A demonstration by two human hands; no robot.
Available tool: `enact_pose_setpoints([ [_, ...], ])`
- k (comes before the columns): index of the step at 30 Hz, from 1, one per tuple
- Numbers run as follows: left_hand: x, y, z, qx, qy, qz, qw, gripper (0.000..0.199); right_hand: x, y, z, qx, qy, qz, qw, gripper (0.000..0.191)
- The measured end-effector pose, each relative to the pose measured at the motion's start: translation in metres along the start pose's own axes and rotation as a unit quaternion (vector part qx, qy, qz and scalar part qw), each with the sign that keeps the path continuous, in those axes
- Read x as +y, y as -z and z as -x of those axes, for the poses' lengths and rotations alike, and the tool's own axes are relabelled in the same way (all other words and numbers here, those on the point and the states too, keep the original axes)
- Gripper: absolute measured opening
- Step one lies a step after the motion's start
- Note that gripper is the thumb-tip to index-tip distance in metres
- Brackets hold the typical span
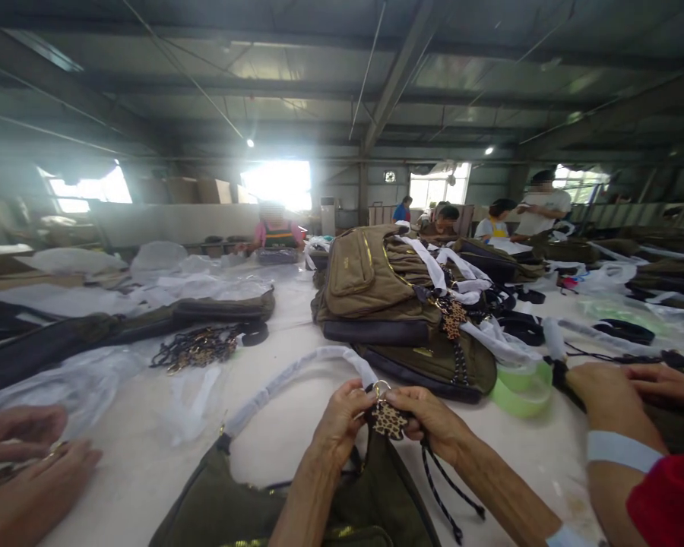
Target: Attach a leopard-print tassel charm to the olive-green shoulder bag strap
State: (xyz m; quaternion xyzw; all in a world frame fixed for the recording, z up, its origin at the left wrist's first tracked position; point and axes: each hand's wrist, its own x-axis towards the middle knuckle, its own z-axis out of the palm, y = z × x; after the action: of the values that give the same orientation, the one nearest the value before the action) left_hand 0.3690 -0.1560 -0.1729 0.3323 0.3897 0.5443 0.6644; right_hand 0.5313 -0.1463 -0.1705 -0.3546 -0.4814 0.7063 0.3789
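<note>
While fingers (352,401) partly hide charm (388,422), bag (205,494) below, bottom cropped

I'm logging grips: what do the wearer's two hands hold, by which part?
The right hand holds the flat tan-and-black spotted charm by its right side; the left hand apparently grips the curved white-wrapped strap by its end, beside the gold metal ring.

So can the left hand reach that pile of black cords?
Probably yes: only the wrapped strap seems to lie between the left hand and the pile, though that hand is busy at the charm.
</note>
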Motion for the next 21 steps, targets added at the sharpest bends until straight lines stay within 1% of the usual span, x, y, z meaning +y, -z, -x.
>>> enact_pose_setpoints([
  [2, 0.001, 0.000, -0.002, 0.040, -0.044, 0.003, 0.998, 0.052, 0.003, -0.005, -0.006, 0.010, 0.002, 0.027, 1.000, 0.039],
  [3, 0.001, 0.001, -0.003, 0.059, -0.058, -0.004, 0.997, 0.053, 0.006, -0.008, -0.009, 0.024, 0.017, 0.053, 0.998, 0.037],
  [5, 0.000, 0.003, -0.005, 0.095, -0.070, -0.027, 0.993, 0.052, 0.014, -0.014, -0.015, 0.061, 0.091, 0.133, 0.985, 0.029],
  [6, -0.001, 0.004, -0.006, 0.107, -0.069, -0.035, 0.991, 0.051, 0.018, -0.017, -0.016, 0.079, 0.141, 0.180, 0.970, 0.025],
  [8, -0.003, 0.004, -0.006, 0.116, -0.060, -0.037, 0.991, 0.050, 0.024, -0.021, -0.016, 0.102, 0.233, 0.259, 0.932, 0.018],
  [10, -0.004, 0.004, -0.005, 0.111, -0.044, -0.028, 0.992, 0.049, 0.026, -0.023, -0.012, 0.113, 0.281, 0.305, 0.903, 0.017],
  [14, -0.003, 0.004, -0.003, 0.091, -0.018, -0.021, 0.995, 0.049, 0.016, -0.022, 0.000, 0.129, 0.310, 0.360, 0.870, 0.016],
  [17, 0.001, 0.004, -0.002, 0.048, 0.020, 0.013, 0.999, 0.041, 0.004, -0.020, 0.008, 0.133, 0.309, 0.428, 0.839, 0.016],
  [18, 0.001, 0.004, -0.002, 0.028, 0.032, 0.026, 0.999, 0.038, 0.000, -0.020, 0.011, 0.127, 0.301, 0.445, 0.834, 0.016],
  [19, 0.002, 0.004, -0.002, 0.008, 0.039, 0.032, 0.999, 0.036, -0.002, -0.020, 0.014, 0.117, 0.290, 0.455, 0.834, 0.016],
  [21, 0.002, 0.005, -0.002, -0.022, 0.037, 0.030, 0.999, 0.032, -0.005, -0.020, 0.021, 0.092, 0.264, 0.452, 0.847, 0.018],
])
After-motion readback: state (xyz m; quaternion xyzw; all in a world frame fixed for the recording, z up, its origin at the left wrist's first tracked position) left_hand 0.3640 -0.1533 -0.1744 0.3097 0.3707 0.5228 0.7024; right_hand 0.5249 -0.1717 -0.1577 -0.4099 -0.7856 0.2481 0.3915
